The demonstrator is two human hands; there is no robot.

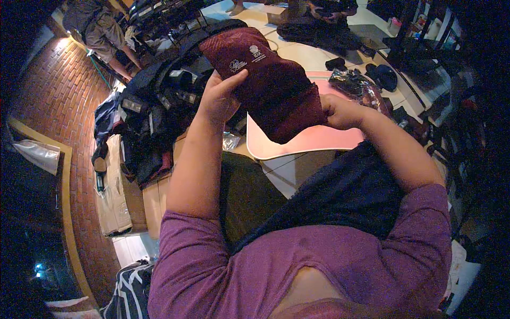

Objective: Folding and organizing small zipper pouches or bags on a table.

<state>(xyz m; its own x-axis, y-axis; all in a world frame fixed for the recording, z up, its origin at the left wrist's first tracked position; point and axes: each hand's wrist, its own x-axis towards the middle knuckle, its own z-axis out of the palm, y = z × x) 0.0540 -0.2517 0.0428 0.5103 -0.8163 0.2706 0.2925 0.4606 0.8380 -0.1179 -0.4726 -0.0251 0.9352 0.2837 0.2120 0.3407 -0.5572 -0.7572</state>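
A dark maroon cloth garment [275, 87], bearing small white printed logos, is held up in front of me between both hands. My left hand [223, 95] grips its left edge, with the thumb lying on top near the print. On the other side, my right hand [340, 111] pinches the lower right edge of the cloth between closed fingers. Beneath the garment is a pink low tabletop [306, 141] with a white rim, partly covered by the cloth and my hands. Whether the garment is folded all through cannot be seen.
Dark packed garments [159, 99] with pale labels are heaped at the left, by cardboard boxes [115, 191]. Clear plastic packaging [356, 85] lies at the table's far right, near a dark cap [380, 76]. Another person [105, 36] bends at the upper left; someone sits [322, 24] at the top.
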